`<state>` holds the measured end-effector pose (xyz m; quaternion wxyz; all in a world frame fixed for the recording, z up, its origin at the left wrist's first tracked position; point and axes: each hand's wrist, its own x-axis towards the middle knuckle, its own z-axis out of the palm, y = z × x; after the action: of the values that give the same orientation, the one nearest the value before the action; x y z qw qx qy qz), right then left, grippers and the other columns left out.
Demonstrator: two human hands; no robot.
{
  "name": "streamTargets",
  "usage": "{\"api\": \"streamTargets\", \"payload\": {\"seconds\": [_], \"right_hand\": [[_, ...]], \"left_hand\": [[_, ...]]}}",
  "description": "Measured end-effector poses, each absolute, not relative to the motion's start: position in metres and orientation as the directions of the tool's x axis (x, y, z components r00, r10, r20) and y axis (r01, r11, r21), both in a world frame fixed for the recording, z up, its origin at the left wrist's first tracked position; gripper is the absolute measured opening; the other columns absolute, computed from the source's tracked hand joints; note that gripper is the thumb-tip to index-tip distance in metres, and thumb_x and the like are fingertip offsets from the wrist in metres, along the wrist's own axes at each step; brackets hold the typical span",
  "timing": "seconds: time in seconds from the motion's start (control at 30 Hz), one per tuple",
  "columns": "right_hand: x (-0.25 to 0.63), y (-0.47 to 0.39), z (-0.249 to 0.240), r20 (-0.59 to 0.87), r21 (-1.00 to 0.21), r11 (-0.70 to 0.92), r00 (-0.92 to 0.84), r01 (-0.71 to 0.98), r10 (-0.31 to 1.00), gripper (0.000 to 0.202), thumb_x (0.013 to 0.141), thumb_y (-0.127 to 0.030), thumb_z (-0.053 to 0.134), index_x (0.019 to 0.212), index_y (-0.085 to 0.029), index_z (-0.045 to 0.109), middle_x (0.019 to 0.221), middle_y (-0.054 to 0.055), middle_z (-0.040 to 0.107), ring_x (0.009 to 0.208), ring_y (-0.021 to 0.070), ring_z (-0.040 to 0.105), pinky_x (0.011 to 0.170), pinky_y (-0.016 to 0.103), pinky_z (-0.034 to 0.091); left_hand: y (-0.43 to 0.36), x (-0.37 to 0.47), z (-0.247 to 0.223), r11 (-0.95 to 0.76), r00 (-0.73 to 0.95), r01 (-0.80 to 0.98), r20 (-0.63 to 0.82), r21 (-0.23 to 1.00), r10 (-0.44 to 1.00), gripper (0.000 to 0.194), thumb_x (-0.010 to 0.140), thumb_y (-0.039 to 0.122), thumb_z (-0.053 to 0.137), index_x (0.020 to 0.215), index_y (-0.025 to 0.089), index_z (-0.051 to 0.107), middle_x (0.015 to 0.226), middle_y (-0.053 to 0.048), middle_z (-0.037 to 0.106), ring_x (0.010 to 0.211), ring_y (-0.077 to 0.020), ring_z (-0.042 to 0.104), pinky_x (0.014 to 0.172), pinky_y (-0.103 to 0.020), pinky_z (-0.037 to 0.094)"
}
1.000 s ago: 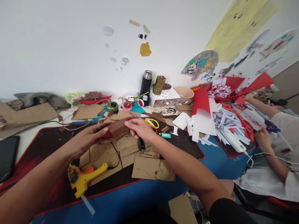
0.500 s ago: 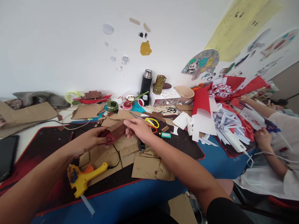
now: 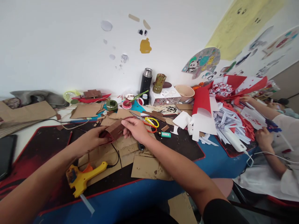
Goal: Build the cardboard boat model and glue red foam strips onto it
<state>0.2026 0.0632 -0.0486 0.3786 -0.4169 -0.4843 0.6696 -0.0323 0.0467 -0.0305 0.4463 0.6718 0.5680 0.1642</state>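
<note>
Both my hands hold a small brown-and-red cardboard piece above the work mat. My left hand grips its left end, fingers partly hidden behind it. At its right end, my right hand pinches the upper edge between thumb and fingers. Below lie flat cardboard sheets with dark smears. A yellow hot glue gun, a clear glue stick poking out of it, rests below my left hand. Scissors with yellow and orange handles lie just past my right hand.
Paint pots, a black flask and a white box stand along the wall. A green lighter lies right of my hands. Farther right are paper strips and a co-worker's hand. A phone sits at the left edge.
The cardboard piece has turned a little in my hands and shows more of its brown side. My right hand has shifted slightly left. The co-worker's red-and-white paper wrap has opened out.
</note>
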Motion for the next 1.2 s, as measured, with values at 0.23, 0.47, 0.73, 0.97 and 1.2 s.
{"api": "streamTargets", "payload": {"seconds": [0.23,0.47,0.73,0.97,1.2], "right_hand": [[0.202,0.057,-0.044,-0.251,-0.955,-0.288,-0.317,-0.074,0.914,0.021,0.109,-0.038,0.074,0.102,-0.018,0.072,0.065,-0.002,0.073,0.053,0.0117,0.071,0.05,0.018,0.047],[0.196,0.058,-0.048,-0.253,-0.944,-0.304,-0.311,-0.129,0.916,0.02,0.108,-0.038,0.075,0.107,-0.018,0.073,0.068,-0.001,0.074,0.056,0.0128,0.074,0.053,0.019,0.05],[0.198,0.056,-0.051,-0.279,-0.938,-0.327,-0.304,-0.118,0.911,0.019,0.107,-0.037,0.077,0.104,-0.019,0.073,0.068,-0.001,0.076,0.059,0.0136,0.076,0.058,0.02,0.057],[0.193,0.058,-0.054,-0.265,-0.926,-0.333,-0.324,-0.176,0.908,0.025,0.104,-0.043,0.079,0.105,-0.019,0.072,0.068,-0.001,0.075,0.06,0.0151,0.077,0.061,0.023,0.061],[0.195,0.058,-0.05,-0.274,-0.934,-0.33,-0.319,-0.135,0.907,0.022,0.105,-0.041,0.077,0.104,-0.02,0.072,0.069,-0.001,0.075,0.061,0.0147,0.077,0.06,0.022,0.059]], "left_hand": [[0.042,-0.033,-0.036,0.081,0.303,0.545,-0.286,0.835,0.909,0.058,0.067,0.063,0.08,0.112,0.025,0.079,0.119,-0.009,0.086,0.115,-0.0398,0.076,0.104,-0.048,0.059],[0.043,-0.035,-0.038,0.051,0.256,0.668,-0.293,0.743,0.921,0.061,0.064,0.06,0.078,0.113,0.024,0.078,0.109,-0.009,0.086,0.103,-0.0406,0.077,0.098,-0.048,0.059],[0.038,-0.033,-0.028,0.132,0.303,0.54,-0.338,0.831,0.891,0.082,0.064,0.068,0.084,0.131,0.021,0.074,0.139,-0.014,0.081,0.132,-0.042,0.072,0.117,-0.051,0.054],[0.039,-0.037,-0.033,0.086,0.282,0.619,-0.323,0.781,0.903,0.082,0.065,0.071,0.083,0.129,0.021,0.075,0.135,-0.016,0.083,0.126,-0.0441,0.073,0.116,-0.055,0.053],[0.043,-0.041,-0.032,0.145,0.348,0.497,-0.35,0.855,0.87,0.079,0.066,0.061,0.088,0.135,0.025,0.077,0.14,-0.01,0.082,0.133,-0.0404,0.073,0.12,-0.054,0.053]]}}
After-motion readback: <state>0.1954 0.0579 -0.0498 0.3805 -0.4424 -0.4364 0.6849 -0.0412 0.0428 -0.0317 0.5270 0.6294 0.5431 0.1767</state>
